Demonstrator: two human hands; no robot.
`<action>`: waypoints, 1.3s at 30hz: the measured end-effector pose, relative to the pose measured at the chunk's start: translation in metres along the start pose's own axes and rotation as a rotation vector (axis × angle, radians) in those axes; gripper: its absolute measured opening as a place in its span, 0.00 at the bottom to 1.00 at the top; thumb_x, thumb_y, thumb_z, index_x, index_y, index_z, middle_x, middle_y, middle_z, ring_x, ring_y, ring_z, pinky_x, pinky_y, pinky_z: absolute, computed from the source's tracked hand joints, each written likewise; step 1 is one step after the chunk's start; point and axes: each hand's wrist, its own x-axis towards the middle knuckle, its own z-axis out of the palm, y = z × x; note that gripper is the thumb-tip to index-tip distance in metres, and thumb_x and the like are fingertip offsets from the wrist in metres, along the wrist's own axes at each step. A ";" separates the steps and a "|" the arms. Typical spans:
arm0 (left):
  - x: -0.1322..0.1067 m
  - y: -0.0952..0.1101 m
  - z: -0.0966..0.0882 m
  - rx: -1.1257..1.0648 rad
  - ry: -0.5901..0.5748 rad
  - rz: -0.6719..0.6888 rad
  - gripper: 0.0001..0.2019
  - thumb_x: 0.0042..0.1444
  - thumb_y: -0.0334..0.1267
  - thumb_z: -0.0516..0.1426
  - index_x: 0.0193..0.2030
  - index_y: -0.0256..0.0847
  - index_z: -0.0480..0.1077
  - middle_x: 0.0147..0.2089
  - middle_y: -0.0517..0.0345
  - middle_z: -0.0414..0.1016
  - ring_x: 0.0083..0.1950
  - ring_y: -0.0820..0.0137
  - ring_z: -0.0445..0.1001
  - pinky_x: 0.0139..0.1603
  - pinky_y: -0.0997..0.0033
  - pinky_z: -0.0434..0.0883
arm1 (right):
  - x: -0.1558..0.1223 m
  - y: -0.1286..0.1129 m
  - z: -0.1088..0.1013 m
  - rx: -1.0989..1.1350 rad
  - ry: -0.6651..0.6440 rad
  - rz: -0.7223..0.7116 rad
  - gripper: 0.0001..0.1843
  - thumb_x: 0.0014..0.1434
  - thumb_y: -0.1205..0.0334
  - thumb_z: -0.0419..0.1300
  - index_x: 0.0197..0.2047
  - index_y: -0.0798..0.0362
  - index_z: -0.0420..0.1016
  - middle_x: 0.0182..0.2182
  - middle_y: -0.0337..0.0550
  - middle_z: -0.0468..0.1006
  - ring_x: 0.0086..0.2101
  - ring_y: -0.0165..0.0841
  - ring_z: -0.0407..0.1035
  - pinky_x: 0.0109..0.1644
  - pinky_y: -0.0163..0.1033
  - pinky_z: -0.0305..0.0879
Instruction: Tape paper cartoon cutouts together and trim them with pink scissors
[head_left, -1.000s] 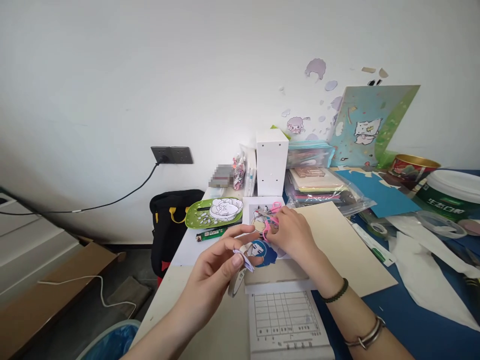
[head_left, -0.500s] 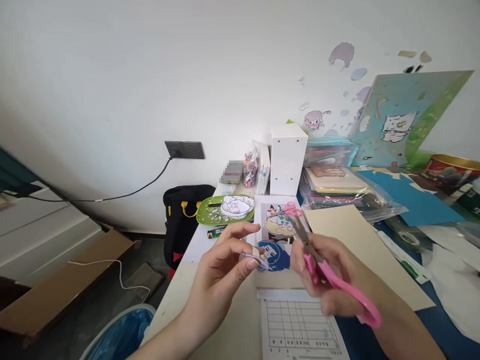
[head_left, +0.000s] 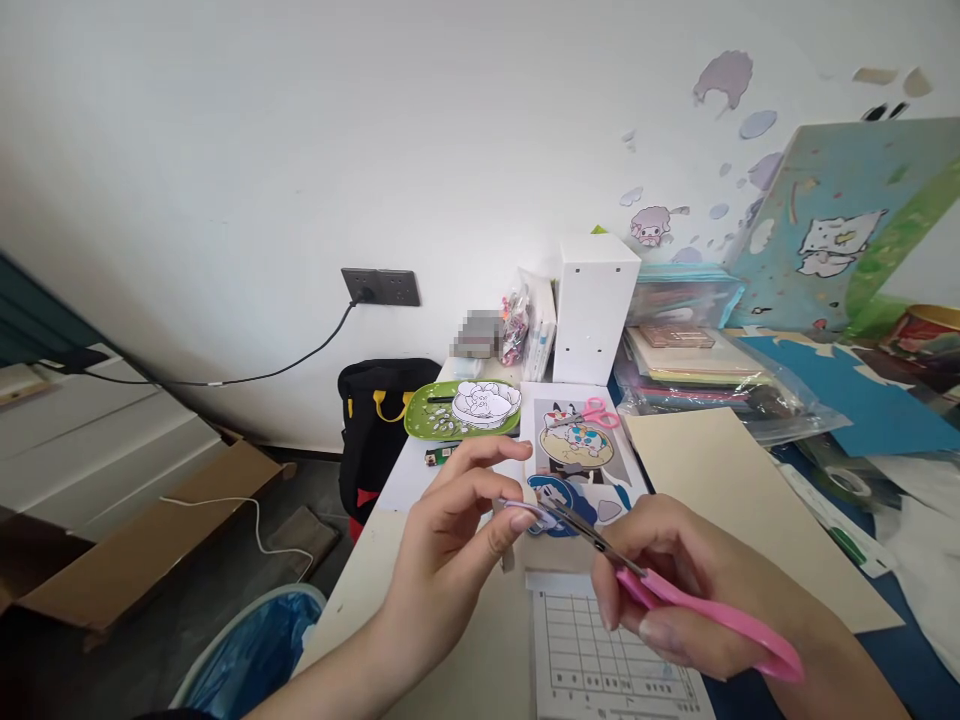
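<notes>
Between thumb and fingers, my left hand pinches a small light-purple paper piece. My right hand is wrapped round pink-handled scissors. Their blade tips reach the paper piece at my left fingertips; whether the paper lies between the blades I cannot make out. Under the hands, a blue cartoon cutout lies on the desk, partly covered. Just beyond it is a printed picture of a cartoon cat, with a second pair of pink scissors resting on it.
A green tray holding a white paper cutout stands at the back left. A gridded sheet lies near me, with a cream sheet to the right. A bin with a blue bag stands below the desk's left edge.
My right hand has lowered the scissors and turned their blades leftward, so the tips now meet the paper piece. My left hand keeps its pinch. The view has shifted slightly left.
</notes>
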 end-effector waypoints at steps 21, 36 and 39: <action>-0.002 0.001 0.003 -0.014 -0.071 -0.028 0.05 0.56 0.37 0.59 0.30 0.44 0.75 0.46 0.55 0.70 0.52 0.65 0.67 0.47 0.71 0.68 | 0.001 0.003 0.007 -0.101 0.070 0.082 0.10 0.43 0.69 0.56 0.31 0.56 0.75 0.19 0.33 0.61 0.19 0.23 0.52 0.22 0.31 0.48; -0.002 0.007 0.005 0.005 -0.062 -0.068 0.07 0.54 0.36 0.60 0.26 0.41 0.73 0.44 0.55 0.69 0.47 0.66 0.68 0.45 0.71 0.69 | 0.003 0.004 0.010 -0.095 0.070 0.092 0.11 0.43 0.75 0.56 0.31 0.55 0.73 0.18 0.30 0.60 0.18 0.21 0.51 0.21 0.29 0.47; -0.003 0.007 0.005 0.008 -0.061 -0.071 0.06 0.55 0.35 0.60 0.27 0.41 0.73 0.45 0.55 0.69 0.48 0.67 0.68 0.45 0.72 0.68 | 0.003 0.003 0.010 -0.128 0.091 0.095 0.11 0.43 0.75 0.56 0.31 0.55 0.74 0.17 0.30 0.59 0.18 0.21 0.51 0.21 0.29 0.46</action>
